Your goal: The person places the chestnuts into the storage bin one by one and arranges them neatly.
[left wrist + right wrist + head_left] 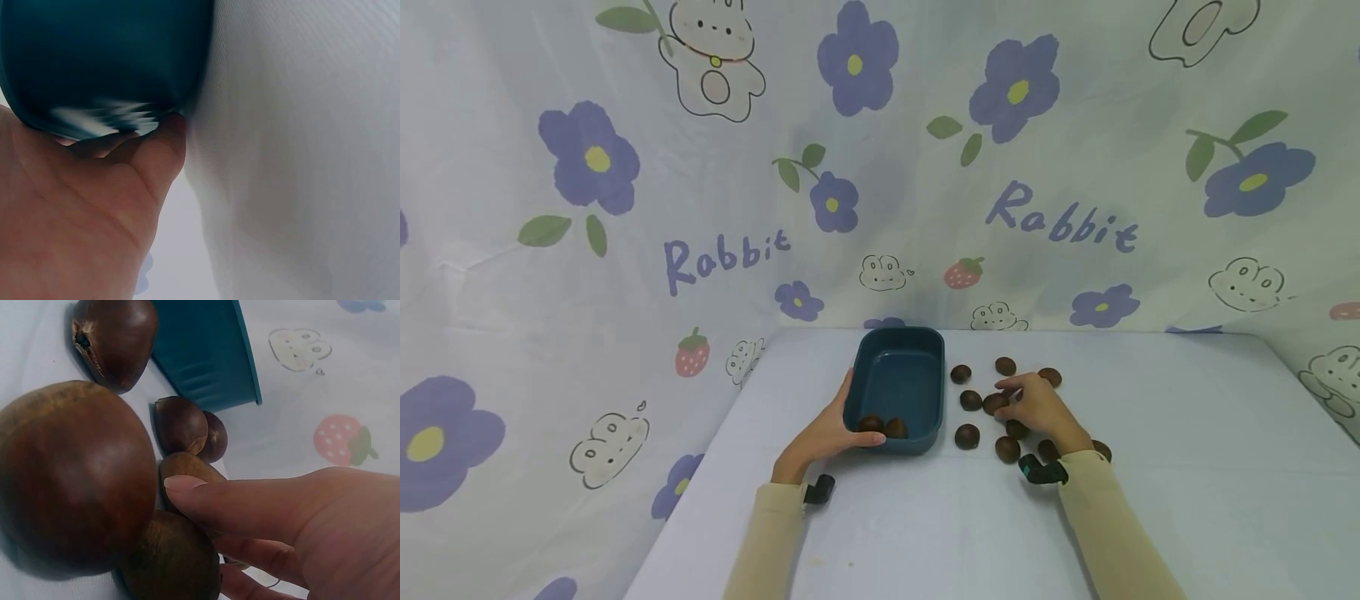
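A dark teal plastic box (901, 387) stands on the table, with two chestnuts (896, 428) at its near end. My left hand (829, 432) grips the box by its near left corner, thumb along the near side and fingers on the left wall. In the left wrist view, the thumb and fingers close around the end of the box (106, 56). To the right, my right hand (1039, 407) pinches a brown chestnut (996, 403) among the loose ones. The right wrist view has the thumb on this chestnut (190, 465), the other fingers partly hidden behind.
Several loose chestnuts (967, 436) lie on the white table (925, 533) between the box and my right arm, some under the right wrist. A patterned cloth (880, 192) hangs behind the table and down its left side.
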Demonstrator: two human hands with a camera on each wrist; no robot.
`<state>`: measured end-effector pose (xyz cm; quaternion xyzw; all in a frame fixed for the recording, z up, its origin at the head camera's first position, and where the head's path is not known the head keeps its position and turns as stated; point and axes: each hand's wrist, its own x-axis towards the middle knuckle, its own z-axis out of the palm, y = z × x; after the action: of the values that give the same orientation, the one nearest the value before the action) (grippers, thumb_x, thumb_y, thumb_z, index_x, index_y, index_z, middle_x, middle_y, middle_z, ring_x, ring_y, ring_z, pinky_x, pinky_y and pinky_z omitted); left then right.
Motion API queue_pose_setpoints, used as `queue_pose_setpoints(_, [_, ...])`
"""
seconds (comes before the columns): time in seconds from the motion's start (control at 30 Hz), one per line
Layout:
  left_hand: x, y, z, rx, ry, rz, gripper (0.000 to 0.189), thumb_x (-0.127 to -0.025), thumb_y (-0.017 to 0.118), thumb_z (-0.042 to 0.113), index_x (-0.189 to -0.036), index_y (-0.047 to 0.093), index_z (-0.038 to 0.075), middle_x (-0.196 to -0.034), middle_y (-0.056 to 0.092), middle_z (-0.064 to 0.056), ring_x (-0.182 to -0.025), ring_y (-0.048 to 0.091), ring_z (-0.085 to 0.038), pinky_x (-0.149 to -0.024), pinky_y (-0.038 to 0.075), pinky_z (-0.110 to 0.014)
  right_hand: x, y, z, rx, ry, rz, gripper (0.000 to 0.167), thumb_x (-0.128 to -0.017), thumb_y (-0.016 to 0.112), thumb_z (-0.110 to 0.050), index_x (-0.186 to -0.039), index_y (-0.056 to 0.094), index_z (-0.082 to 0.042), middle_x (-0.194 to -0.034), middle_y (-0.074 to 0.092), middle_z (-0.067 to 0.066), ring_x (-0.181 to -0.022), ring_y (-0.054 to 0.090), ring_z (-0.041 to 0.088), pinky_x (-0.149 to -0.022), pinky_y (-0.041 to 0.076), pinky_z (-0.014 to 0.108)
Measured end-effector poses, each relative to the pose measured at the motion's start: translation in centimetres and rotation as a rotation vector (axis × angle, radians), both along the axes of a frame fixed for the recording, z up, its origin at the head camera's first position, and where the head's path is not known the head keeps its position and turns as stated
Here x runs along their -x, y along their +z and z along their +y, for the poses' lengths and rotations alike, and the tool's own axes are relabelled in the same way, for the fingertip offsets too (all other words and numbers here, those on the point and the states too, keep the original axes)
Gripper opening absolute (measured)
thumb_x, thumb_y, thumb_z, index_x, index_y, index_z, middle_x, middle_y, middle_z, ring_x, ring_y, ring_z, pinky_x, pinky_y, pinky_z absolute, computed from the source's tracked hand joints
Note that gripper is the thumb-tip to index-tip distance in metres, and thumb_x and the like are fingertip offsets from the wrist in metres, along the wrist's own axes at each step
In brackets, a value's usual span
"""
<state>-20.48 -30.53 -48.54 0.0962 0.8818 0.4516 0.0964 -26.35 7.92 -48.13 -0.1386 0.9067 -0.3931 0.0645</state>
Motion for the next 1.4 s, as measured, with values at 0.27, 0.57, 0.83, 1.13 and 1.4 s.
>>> queue_pose_setpoints(0.27, [-0.1,-0.1,0.0,-0.005,0.001,0.004,0.136,-0.076,0.089,0.052,-0.165,-0.014,0.037,-0.177,-0.004,0.0,-0.163,0.009,-0.037,-0.123,0.022,-0.071,0.0,-0.2,0.0,-0.004,-0.003,0.006,0.051,-0.08,0.086,-0.01,-0.127,0.07,0.002,-0.118,0.073,0.018,-0.098,0.061,0.027,-0.083,0.052,0.042])
queue_pose_setpoints(0.57, [-0.2,0.0,0.0,0.001,0.007,-0.001,0.137,-0.076,0.089,0.054,-0.165,-0.013,0.035,-0.177,-0.004,0.0,-0.163,0.01,-0.037,-0.124,0.022,-0.07,0.0,0.4,0.0,-0.004,-0.009,0.018,0.049,-0.082,0.087,-0.017,-0.122,0.071,0.005,-0.114,0.073,0.018,-0.099,0.064,0.028,-0.086,0.054,0.045])
queue_pose_setpoints(0.83, [-0.1,0.2,0.1,0.006,0.002,-0.002,0.139,-0.074,0.089,0.056,-0.164,-0.015,0.036,-0.177,-0.004,-0.001,-0.163,0.009,-0.038,-0.123,0.022,-0.071,-0.3,1.9,-0.5,0.015,-0.025,0.02,0.041,-0.085,0.085,-0.024,-0.12,0.075,-0.003,-0.115,0.073,0.014,-0.105,0.062,0.03,-0.085,0.053,0.04])
queue_pose_setpoints(1.13, [-0.2,0.3,0.1,0.022,0.021,-0.017,0.139,-0.074,0.088,0.059,-0.165,-0.014,0.035,-0.177,-0.003,-0.001,-0.163,0.009,-0.038,-0.124,0.022,-0.07,-1.1,3.6,-1.4,0.103,0.004,0.046,0.04,-0.089,0.082,-0.028,-0.122,0.075,-0.007,-0.117,0.074,0.012,-0.103,0.063,0.026,-0.074,0.05,0.029])
queue_pose_setpoints(1.4, [-0.2,0.4,0.0,0.027,0.021,-0.018,0.141,-0.073,0.089,0.059,-0.166,-0.013,0.03,-0.177,-0.003,-0.002,-0.162,0.01,-0.039,-0.123,0.023,-0.07,-2.2,4.8,-3.1,0.158,0.015,0.081,0.039,-0.089,0.082,-0.025,-0.122,0.076,-0.006,-0.11,0.073,0.013,-0.09,0.06,0.021,-0.06,0.044,0.025])
